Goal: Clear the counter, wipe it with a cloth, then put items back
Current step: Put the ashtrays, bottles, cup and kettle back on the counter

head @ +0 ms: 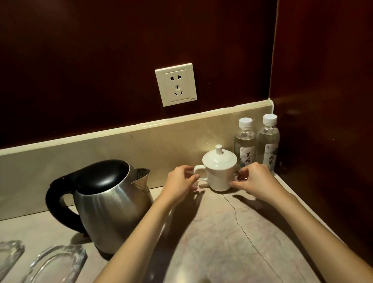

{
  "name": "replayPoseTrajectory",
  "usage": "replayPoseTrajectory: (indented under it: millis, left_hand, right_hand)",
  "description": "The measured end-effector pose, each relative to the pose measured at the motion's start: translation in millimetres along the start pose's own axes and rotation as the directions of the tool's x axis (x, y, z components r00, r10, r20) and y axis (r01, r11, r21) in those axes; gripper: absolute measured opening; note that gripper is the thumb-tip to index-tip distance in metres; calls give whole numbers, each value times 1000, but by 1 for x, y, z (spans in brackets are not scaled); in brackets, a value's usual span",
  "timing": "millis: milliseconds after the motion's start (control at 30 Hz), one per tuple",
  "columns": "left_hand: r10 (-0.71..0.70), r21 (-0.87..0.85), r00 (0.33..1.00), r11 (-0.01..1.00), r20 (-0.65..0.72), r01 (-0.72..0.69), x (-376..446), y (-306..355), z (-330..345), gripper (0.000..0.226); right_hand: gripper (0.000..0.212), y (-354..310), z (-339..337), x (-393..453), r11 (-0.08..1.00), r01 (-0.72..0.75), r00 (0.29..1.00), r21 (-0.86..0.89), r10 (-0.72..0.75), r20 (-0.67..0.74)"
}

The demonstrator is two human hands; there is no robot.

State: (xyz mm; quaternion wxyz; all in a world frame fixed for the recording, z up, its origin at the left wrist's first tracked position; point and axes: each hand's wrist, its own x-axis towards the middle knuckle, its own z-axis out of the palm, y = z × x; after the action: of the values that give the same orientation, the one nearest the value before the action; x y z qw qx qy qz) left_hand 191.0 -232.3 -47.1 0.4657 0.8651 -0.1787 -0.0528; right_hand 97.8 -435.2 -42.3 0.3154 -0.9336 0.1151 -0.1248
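from the head view, a marble counter (pixel 213 252) runs to a dark wood corner, with a thin crack crossing its surface near the right side. a steel electric kettle (pixel 110 204) with a black lid and handle stands at the left, its spout turned right toward the hands. two clear glass trays (pixel 51 279) lie flat in the lower left, one partly cut off by the frame edge. a white wall socket (pixel 175 84) sits on the dark panel above the pale backsplash. in the far right corner two capped water bottles (pixel 256 143) stand upright side by side, touching or nearly so, just behind a white lidded cup (pixel 219 172) that rests on the counter, its handle pointing left. both bare forearms reach in from the bottom edge and converge on the cup. the left hand (pixel 180 182) has its fingers curled at the handle, pinching it. the right hand (pixel 255 179) is at the cup's right side, fingers bent with the tips touching the wall near its base
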Motion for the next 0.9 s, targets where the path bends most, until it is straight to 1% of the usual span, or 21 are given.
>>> replayPoseTrajectory:
  millis: [67, 100, 200, 300, 400, 500, 600, 667, 800, 867, 900]
  left_hand:
    - [-9, 181, 999, 984, 35, 3, -7, -2, -10, 37]
    - [-14, 242, 998, 970, 62, -1, -13, -2, -17, 35]
    - [-10, 302, 990, 953, 141, -33, -38, 6, -34, 26]
    - [51, 336, 978, 935, 200, -117, -68, 16, -43, 27]
    - [81, 304, 951, 936, 298, -175, -98, 20, -51, 27]
    - [52, 237, 910, 958, 410, -162, -127, 17, -69, 25]
    - [-38, 222, 864, 971, 501, -86, -150, 7, -102, 26]
    - [-106, 208, 854, 978, 510, -3, -160, -5, -128, 25]
    - [-194, 148, 871, 979, 451, 142, -182, -37, -187, 17]
    - [-234, 127, 900, 971, 367, 201, -188, -50, -215, 12]
    - [-249, 119, 924, 967, 289, 224, -187, -57, -229, 11]
  right_hand:
    - [14, -1, -3, -7, 1000, -5, 994, -12, 6, 107]
    - [12, -3, -4, -10, 1000, 3, 989, 0, -3, 150]
    - [16, -20, 0, -23, 997, 15, 969, 76, -33, 247]
    - [18, -43, 11, -35, 985, -9, 952, 170, -44, 302]
    - [23, -62, 25, -45, 983, 52, 942, 174, -106, 319]
    - [23, -81, 37, -54, 982, 108, 931, 154, -154, 332]
    - [26, -101, 51, -65, 975, 137, 917, 178, -192, 349]
    - [24, -111, 57, -75, 969, 132, 918, 209, -199, 344]
    - [21, -134, 73, -92, 955, 112, 941, 275, -191, 279]
    - [24, -143, 80, -99, 946, 108, 956, 305, -183, 230]
    - [28, -147, 83, -101, 944, 109, 962, 310, -178, 206]
